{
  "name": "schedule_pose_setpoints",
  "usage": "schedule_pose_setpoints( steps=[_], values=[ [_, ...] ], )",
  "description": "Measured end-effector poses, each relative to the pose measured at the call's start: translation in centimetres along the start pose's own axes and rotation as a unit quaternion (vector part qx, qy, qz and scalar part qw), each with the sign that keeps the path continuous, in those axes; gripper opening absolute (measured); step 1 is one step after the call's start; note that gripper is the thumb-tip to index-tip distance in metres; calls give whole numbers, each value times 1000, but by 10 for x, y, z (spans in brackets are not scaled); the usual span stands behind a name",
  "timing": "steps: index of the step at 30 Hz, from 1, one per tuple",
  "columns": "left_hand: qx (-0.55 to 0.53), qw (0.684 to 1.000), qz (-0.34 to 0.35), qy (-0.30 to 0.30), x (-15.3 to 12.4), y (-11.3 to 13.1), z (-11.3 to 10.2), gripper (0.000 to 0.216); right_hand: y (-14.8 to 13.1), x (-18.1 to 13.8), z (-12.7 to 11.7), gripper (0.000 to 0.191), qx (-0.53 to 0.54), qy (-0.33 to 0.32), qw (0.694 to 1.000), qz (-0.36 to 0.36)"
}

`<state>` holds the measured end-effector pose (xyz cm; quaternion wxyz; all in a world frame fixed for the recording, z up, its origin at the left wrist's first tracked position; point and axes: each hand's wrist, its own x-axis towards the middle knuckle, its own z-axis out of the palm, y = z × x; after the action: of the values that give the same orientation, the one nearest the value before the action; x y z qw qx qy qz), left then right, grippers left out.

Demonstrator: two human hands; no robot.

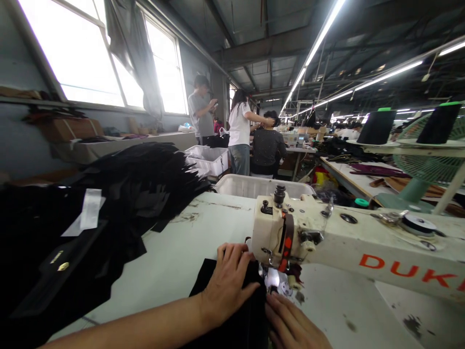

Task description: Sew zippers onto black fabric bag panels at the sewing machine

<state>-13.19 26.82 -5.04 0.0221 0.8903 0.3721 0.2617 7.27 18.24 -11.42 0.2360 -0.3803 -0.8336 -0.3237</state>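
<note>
A piece of black fabric (pixel 214 310) lies on the pale table under the head of an industrial sewing machine (pixel 271 232). My left hand (pixel 228 281) rests flat on that fabric, fingers spread and thumb pointing toward the needle area. Just right of it, my right hand (pixel 292 322) lies low beside the lit presser foot (pixel 271 281), its fingers stretched along the fabric's right edge; part of this hand is cut off by the frame. The needle itself is hard to make out.
A large heap of black cut pieces (pixel 145 179) covers the table's left side, with white labels (pixel 90 208) on it. White plastic bins (pixel 261 184) stand beyond the table. Black thread cones (pixel 378 127) and a green fan (pixel 410 179) are at right. Several people are farther back.
</note>
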Motion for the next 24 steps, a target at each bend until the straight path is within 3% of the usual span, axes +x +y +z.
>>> schedule_pose_setpoints(
  steps=[2,5,11,15,24],
  values=[
    [24,997,75,-13,-1,2,1,9,1,-1,0,32,3,2,1000,1],
    [-8,988,136,-76,-3,7,-3,18,2,-2,0,32,-8,-13,1000,-16],
    [-63,984,130,-106,-30,15,-23,39,3,2,-2,30,2,6,1000,-14],
    [-40,986,127,-96,-44,10,-16,50,1,7,-4,33,8,36,999,-1],
    [-45,985,125,-110,-36,11,-13,52,6,7,-4,30,-9,33,999,-28]
  ],
)
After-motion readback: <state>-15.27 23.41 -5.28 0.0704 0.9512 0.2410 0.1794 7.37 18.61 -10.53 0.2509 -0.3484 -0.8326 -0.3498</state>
